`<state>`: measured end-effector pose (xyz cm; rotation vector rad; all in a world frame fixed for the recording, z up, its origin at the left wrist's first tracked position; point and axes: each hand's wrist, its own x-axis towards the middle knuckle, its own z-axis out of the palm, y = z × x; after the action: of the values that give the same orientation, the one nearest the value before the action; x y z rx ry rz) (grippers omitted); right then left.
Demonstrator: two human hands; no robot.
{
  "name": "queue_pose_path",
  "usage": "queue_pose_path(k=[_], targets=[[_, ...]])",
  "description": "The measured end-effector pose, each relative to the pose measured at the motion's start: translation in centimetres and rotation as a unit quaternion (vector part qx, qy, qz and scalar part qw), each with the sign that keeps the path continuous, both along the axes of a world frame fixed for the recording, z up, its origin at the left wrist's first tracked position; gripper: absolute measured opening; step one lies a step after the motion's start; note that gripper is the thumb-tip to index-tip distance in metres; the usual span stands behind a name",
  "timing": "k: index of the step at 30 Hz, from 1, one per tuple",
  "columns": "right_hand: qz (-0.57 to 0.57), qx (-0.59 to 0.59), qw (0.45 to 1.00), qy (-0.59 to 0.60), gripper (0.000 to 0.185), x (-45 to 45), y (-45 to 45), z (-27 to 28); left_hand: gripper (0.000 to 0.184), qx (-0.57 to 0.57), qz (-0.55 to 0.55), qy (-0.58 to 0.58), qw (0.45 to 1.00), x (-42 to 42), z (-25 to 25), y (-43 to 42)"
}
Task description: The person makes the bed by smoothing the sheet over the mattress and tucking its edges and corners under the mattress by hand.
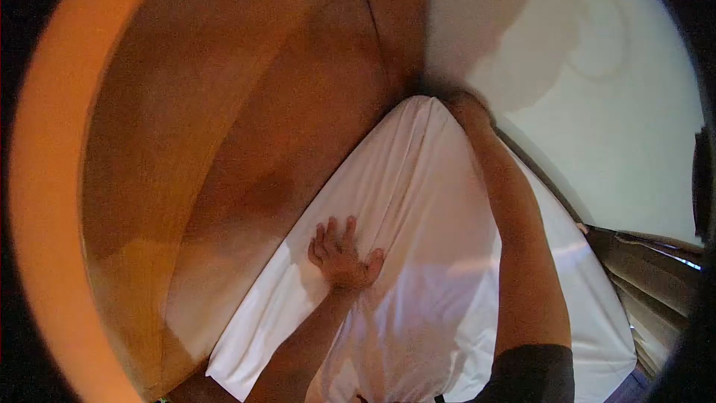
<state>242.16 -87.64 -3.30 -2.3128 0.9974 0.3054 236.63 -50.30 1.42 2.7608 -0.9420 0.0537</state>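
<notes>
A white sheet [432,269] covers a mattress whose corner points into the corner of the room. My left hand [345,255] lies flat on the sheet, left of the middle, with its fingers spread and nothing in it. At the far corner, my right hand [470,110] reaches to the right edge of the mattress, beside the wall. Its fingers are dark and hidden at the edge, so what they hold cannot be made out. Creases run from the corner of the sheet down toward my left hand.
A brown wooden panel [283,104] rises along the left side of the mattress. On the right stands a pale wall [597,104] with shadows on it. Brown curtain-like fabric [649,276] hangs at the right edge.
</notes>
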Motion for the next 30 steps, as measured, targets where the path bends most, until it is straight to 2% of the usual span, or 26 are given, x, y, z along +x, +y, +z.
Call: queue_pose_path(k=[1,3,10,12,13,14,15,16,17,18,19,20,21,23,25,27,29,30], targets=[[0.011,0.004,1.000,-0.011,0.059,-0.1,-0.3,-0.3,0.061,0.004,0.000,0.001,1.000,0.1,-1.0,0.3],[0.014,0.010,1.000,-0.022,0.057,-0.1,-0.7,-0.8,0.059,-0.068,-0.024,-0.080,0.994,-0.2,-3.8,1.0],[0.039,0.003,0.995,-0.091,0.049,-2.1,-1.2,-1.0,0.057,-0.081,-0.018,-0.120,0.989,-0.4,-5.6,0.8],[-0.126,0.014,0.977,-0.171,0.040,-7.5,3.3,5.3,0.056,-0.086,-0.016,-0.131,0.988,-0.6,-5.8,1.3],[-0.104,-0.127,0.946,-0.281,0.039,-11.5,6.3,4.6,0.056,-0.075,-0.026,-0.113,0.990,-0.5,-5.9,1.8],[-0.074,-0.266,0.883,-0.379,0.038,-16.7,9.4,4.4,0.057,-0.086,-0.029,-0.111,0.990,-0.5,-5.8,1.8],[-0.077,-0.342,0.875,-0.334,0.036,-22.4,14.4,5.1,0.060,-0.101,-0.030,-0.112,0.988,-0.7,-6.0,2.2],[-0.122,-0.321,0.887,-0.308,0.041,-28.5,19.0,4.0,0.060,-0.098,-0.037,-0.098,0.990,-0.5,-6.3,2.3],[-0.247,-0.283,0.899,-0.224,0.043,-33.8,24.5,4.3,0.060,-0.099,-0.041,-0.117,0.987,-0.5,-6.2,2.6],[-0.331,-0.273,0.887,-0.168,0.045,-38.9,29.6,3.4,0.060,-0.101,-0.047,-0.138,0.984,-0.3,-6.3,2.6],[-0.388,-0.271,0.879,-0.050,0.047,-44.2,33.9,2.3,0.060,-0.094,-0.057,-0.135,0.985,-0.8,-6.4,1.6],[-0.393,-0.329,0.855,0.077,0.052,-46.6,37.9,1.5,0.059,-0.099,-0.052,-0.150,0.982,-0.5,-6.5,0.9],[-0.512,-0.303,0.794,-0.126,0.052,-47.7,40.3,-0.7,0.059,-0.103,-0.049,-0.164,0.980,-1.0,-6.6,1.2],[-0.441,-0.356,0.822,-0.055,0.049,-48.1,40.2,-0.6,0.057,-0.085,-0.047,-0.170,0.981,-1.8,-6.3,1.1],[-0.571,-0.253,0.745,-0.233,0.044,-47.7,40.5,-1.3,0.055,-0.065,-0.060,-0.176,0.980,-2.6,-6.0,1.1],[-0.438,-0.373,0.818,-0.024,0.040,-47.0,40.6,-0.1,0.056,-0.104,-0.043,-0.187,0.976,-1.9,-7.3,1.5],[-0.460,-0.394,0.791,-0.087,0.038,-48.3,40.8,-2.6,0.055,-0.113,-0.048,-0.197,0.973,-2.6,-8.5,1.3],[-0.445,-0.402,0.798,-0.059,0.038,-49.0,41.0,-3.0,0.054,-0.115,-0.044,-0.209,0.970,-3.3,-9.1,1.6]])
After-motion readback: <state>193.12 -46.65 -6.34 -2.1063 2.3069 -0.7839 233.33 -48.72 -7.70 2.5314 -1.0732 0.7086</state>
